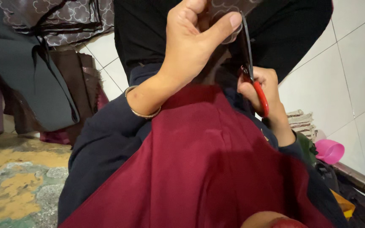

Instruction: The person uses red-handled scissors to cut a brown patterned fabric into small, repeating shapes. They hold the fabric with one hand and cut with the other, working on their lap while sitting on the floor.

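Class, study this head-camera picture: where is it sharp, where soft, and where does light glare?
Head view: left hand and red-handled scissors fairly sharp; red blob at the bottom edge blurred; glare on white floor tiles and metal tube; maroon cloth evenly lit.

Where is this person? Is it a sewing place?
Probably a home sewing or craft corner on the floor. The right hand works red-handled scissors on a patterned piece held by the left hand. Cut fabric pieces lie on white floor tiles.
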